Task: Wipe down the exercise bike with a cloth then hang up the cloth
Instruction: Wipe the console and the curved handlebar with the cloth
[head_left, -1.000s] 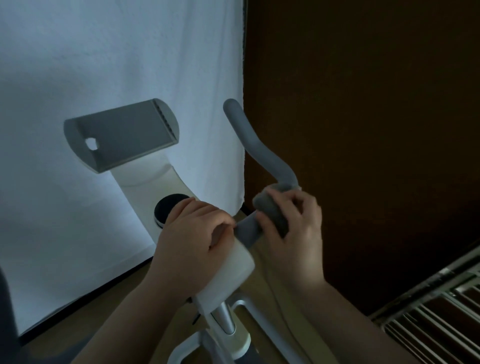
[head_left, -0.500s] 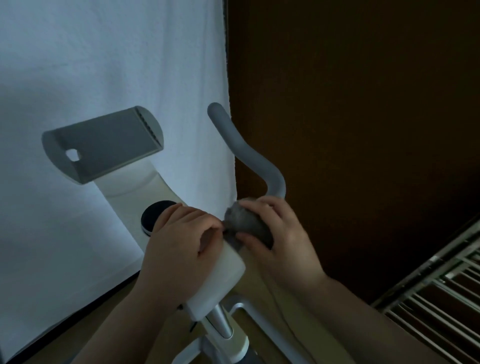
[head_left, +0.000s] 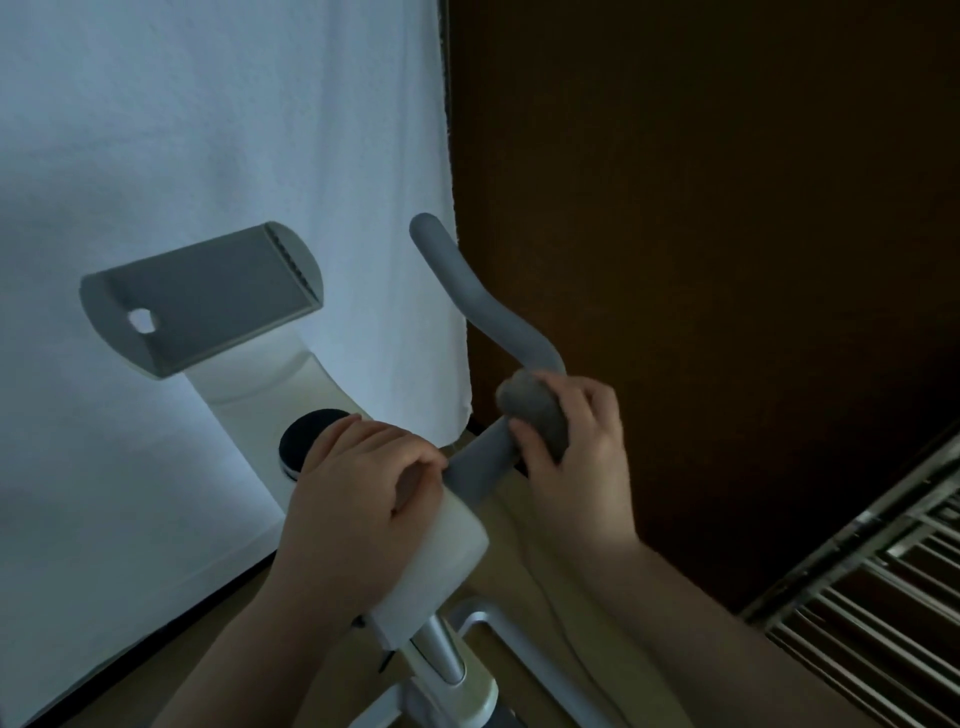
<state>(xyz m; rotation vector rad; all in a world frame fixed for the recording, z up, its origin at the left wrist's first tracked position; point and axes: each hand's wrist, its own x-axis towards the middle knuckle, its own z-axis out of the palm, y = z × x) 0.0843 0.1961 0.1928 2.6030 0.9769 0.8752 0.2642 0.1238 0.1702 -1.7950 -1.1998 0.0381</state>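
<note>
The cloth (head_left: 535, 410) is a small grey wad, looks soft and light, so it should squash around the tube easily; best held bunched in the palm like it is now, wrapped on the handlebar (head_left: 483, 306) at its bend. The right hand (head_left: 576, 447) has its fingers curled round the cloth and bar together. The left hand (head_left: 358, 504) is clamped on the white stem block (head_left: 441, 566) just beside it, the two hands close but not touching. The bar looks like matte foam, probably grippy; the block is smooth plastic. Beyond the left hand sit a black dial (head_left: 301, 441) and a grey tablet tray (head_left: 208, 301), in front of a white sheet (head_left: 208, 130).
</note>
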